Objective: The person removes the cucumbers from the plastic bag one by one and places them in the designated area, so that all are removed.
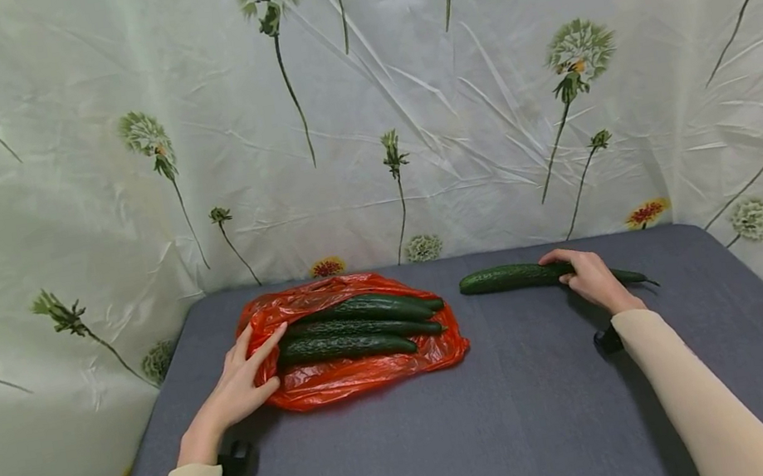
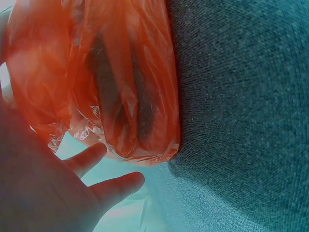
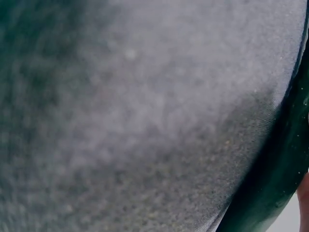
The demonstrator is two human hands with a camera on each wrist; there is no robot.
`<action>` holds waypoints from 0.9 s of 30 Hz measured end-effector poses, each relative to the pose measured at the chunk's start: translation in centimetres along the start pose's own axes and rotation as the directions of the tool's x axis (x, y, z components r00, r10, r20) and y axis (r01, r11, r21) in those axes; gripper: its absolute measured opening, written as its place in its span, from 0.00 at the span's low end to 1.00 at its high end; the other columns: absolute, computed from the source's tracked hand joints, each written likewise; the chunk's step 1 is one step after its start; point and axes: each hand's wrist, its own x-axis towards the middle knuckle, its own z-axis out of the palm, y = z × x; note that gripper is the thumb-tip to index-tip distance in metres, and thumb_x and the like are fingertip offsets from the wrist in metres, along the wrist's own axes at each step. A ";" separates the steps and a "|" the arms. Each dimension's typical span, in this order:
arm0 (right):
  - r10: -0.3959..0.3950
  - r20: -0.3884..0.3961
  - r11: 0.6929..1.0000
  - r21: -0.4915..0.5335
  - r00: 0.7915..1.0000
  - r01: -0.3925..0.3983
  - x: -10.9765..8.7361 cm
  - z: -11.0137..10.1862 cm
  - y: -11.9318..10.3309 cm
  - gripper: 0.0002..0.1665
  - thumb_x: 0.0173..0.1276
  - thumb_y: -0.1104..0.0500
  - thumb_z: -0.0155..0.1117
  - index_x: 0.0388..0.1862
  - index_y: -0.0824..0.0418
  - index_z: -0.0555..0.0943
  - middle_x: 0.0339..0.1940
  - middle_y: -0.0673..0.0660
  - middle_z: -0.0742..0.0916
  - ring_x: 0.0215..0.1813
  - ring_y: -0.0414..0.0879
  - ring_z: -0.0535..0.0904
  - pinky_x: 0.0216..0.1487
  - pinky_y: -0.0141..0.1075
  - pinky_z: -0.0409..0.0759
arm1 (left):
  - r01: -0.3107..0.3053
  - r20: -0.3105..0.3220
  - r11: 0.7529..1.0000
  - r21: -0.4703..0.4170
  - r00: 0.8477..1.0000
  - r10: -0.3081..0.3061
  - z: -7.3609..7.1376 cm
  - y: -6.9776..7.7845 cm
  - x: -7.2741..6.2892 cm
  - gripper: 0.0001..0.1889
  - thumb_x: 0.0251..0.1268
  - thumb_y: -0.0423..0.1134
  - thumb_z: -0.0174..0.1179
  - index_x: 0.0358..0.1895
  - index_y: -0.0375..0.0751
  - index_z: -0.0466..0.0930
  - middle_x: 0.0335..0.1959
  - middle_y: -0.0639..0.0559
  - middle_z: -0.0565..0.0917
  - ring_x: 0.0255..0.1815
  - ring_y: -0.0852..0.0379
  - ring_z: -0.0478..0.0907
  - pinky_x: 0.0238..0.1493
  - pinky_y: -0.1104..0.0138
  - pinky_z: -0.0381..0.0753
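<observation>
Gripping a loose cucumber on the table, the right hand curls its fingers around it; the left hand, fingers straight, touches the orange bag holding three cucumbers.

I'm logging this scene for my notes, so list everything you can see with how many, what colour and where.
cucumbers in the bag: three, dark green, lying side by side on the open bag, left of centre
loose cucumber: one, dark green, on the table to the right of the bag
plastic bag: one, orange-red, crumpled, on the table's left half
table: one, grey fabric top
backdrop sheet: one, whitish with green flower print, behind and beside the table
left hand: one, cream sleeve, fingers straight, touching the bag's left edge
right hand: one, cream sleeve, fingers curled round the loose cucumber
</observation>
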 end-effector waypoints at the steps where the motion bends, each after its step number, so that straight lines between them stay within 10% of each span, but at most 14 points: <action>1: 0.002 -0.003 1.000 0.008 1.000 -0.002 -0.1 0.0 0.0 0.25 0.61 0.80 0.52 0.56 0.66 0.77 0.57 0.71 0.77 0.55 0.67 0.72 0.45 0.54 0.71 | 0.003 0.002 1.000 -0.001 1.000 -0.003 0.0 0.0 0.0 0.39 0.59 0.33 0.56 0.76 0.49 0.53 0.73 0.27 0.39 0.68 0.22 0.42 0.52 0.27 0.53; 27: 0.013 -0.130 0.997 0.077 0.991 -0.003 -1.1 0.0 -1.1 0.19 0.67 0.70 0.57 0.57 0.68 0.77 0.57 0.71 0.78 0.58 0.67 0.70 0.54 0.61 0.67 | 0.019 0.000 1.000 0.006 1.000 -0.019 0.1 -0.1 0.2 0.41 0.59 0.33 0.56 0.77 0.51 0.50 0.73 0.28 0.37 0.67 0.21 0.42 0.52 0.27 0.53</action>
